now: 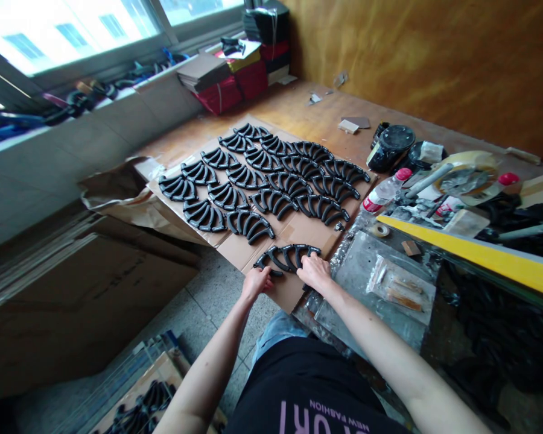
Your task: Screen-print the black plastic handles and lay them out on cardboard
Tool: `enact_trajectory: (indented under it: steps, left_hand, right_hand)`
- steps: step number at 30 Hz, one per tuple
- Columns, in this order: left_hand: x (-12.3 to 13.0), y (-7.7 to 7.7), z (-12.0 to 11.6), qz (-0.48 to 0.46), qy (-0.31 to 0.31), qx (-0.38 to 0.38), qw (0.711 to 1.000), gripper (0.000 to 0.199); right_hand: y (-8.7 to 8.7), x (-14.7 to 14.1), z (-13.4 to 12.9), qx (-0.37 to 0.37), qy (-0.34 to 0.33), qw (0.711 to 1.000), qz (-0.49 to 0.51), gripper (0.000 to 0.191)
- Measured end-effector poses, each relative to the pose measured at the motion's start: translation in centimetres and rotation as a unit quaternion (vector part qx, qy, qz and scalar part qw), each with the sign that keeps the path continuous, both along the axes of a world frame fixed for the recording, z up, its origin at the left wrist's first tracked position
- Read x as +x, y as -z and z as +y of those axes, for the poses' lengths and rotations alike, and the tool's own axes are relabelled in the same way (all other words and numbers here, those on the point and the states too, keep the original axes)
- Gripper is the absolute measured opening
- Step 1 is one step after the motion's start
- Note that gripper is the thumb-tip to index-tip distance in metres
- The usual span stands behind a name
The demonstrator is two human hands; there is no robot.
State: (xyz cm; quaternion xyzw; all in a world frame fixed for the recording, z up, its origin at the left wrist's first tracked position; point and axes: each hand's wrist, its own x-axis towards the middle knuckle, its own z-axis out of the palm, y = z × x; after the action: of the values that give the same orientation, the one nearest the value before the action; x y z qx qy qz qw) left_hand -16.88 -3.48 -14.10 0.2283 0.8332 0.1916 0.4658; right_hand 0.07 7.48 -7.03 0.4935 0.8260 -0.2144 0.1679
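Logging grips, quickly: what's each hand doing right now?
Left hand: closed on the left end of a row of black curved pieces.
Right hand: closed on its right end.

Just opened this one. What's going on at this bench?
A person has the left hand and right hand at opposite ends of a loose fan of curved black pieces, near the close end of a cardboard sheet. Farther back on it, more black fans lie in rows. A red-capped bottle stands to the right.
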Motion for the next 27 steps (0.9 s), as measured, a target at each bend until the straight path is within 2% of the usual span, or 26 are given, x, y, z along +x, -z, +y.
enact_trajectory:
  steps: [3, 6, 9, 14, 18, 22, 27]
  left_hand:
    - [0.0, 0.0, -0.1, -0.034, -0.015, 0.011, 0.999, 0.046]
    - [0.0, 0.1, -0.1, -0.051, -0.028, 0.016, 0.998, 0.045]
    - [0.0, 0.2, -0.1, -0.058, -0.038, 0.015, 0.997, 0.045]
    - [0.1, 0.2, 0.0, -0.058, -0.048, 0.009, 0.997, 0.044]
    - [0.1, 0.1, 0.4, -0.057, -0.045, 0.013, 0.997, 0.043]
    - [0.6, -0.1, 1.9, -0.068, -0.032, 0.024, 0.997, 0.041]
    - [2.5, -0.2, 5.8, -0.083, 0.0, 0.045, 0.996, 0.038]
  right_hand:
    - [0.7, -0.6, -0.5, -0.007, 0.014, 1.0, 0.005, 0.041]
    - [1.5, -1.1, -1.0, 0.016, 0.027, 1.0, 0.0, 0.049]
    - [2.0, -1.3, -0.9, 0.039, 0.04, 0.998, -0.006, 0.049]
    - [2.0, -1.2, 0.5, 0.066, 0.064, 0.996, -0.003, 0.044]
    - [1.7, -2.1, 0.4, 0.058, 0.045, 0.997, 0.01, 0.042]
    - [1.6, -2.0, 0.0, 0.035, 0.063, 0.997, 0.016, 0.04]
    - [1.6, 0.1, 2.2, 0.053, 0.11, 0.993, 0.003, 0.04]
